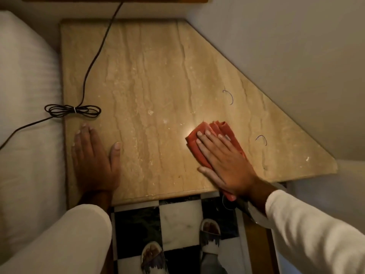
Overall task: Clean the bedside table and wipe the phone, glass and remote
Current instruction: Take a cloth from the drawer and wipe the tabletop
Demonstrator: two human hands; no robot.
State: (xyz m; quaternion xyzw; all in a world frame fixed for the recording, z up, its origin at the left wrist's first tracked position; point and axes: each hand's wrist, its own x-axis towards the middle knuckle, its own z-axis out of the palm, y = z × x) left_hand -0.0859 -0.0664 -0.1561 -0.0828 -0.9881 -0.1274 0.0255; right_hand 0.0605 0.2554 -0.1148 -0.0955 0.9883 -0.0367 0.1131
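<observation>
Head view: right hand [227, 159] flat, fingers spread on orange cloth [217, 133], cloth partly hidden; left hand [94, 155] open on bedside table [158, 76].

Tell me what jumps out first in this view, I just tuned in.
The orange cloth pressed flat under the right hand stands out, near the front right of the stone tabletop. The left hand lies flat at the front left corner, with a black cable bundled just beyond it.
</observation>
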